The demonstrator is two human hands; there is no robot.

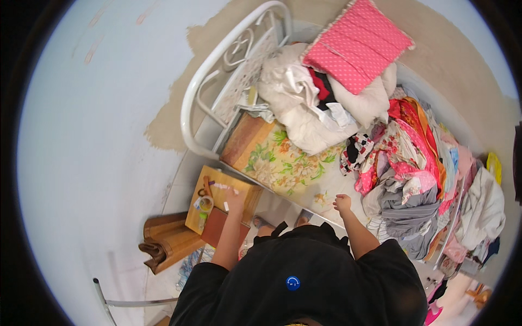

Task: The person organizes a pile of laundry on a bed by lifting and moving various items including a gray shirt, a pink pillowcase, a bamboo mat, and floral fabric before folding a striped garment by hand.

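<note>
My left hand [234, 201] is over a small wooden bedside table [220, 175], blurred, with its fingertips beside a row of small white pieces [221, 186]. Whether it grips one of them is unclear. Another white piece [226, 206] lies just left of the hand. Also on the tabletop are a roll of clear tape [206, 203], a green-capped small bottle [202, 220] and a reddish-brown flat board or book [220, 228]. My right hand [342, 202] hovers by the front edge of the bed [297, 179], fingers loosely bent and apart, with nothing visible in it.
A white metal headboard [191, 98] rises at the bed's left end. White bedding [301, 118] and a pink dotted pillow [359, 45] are heaped behind. Piled clothes [412, 183] cover the right side. A rolled bamboo mat [173, 240] and a metal rail [140, 303] stand left.
</note>
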